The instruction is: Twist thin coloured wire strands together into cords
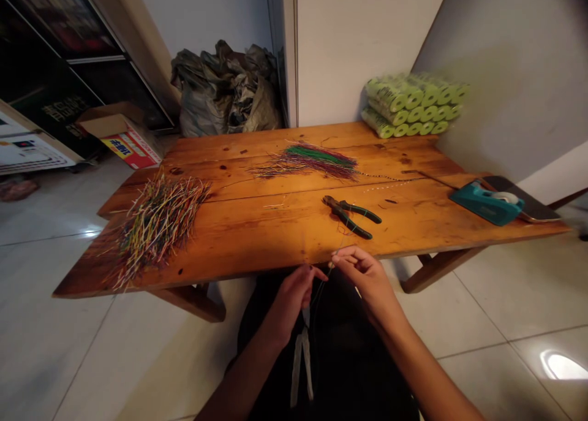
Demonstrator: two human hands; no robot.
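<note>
Above my lap at the table's front edge, my left hand (297, 291) is closed, its index finger pointing toward the right hand. A metal tool with two long pale handles (302, 363) hangs below the left palm, seemingly held by it. My right hand (361, 271) pinches a thin wire (320, 292), which loops down between the hands. Just beyond, pliers with green handles (351, 216) lie partly spread on the wooden table (248, 225), with a thin coloured wire beside them. A bundle of green and purple wires (316, 159) rests farther back.
A loose heap of multicoloured wires (160, 225) covers the table's left end. On the right are a teal tape dispenser (489, 201) and a dark flat board. Green-wrapped rolls (411, 105) are stacked at the back. Sacks (225, 93) and a cardboard box (126, 136) stand behind.
</note>
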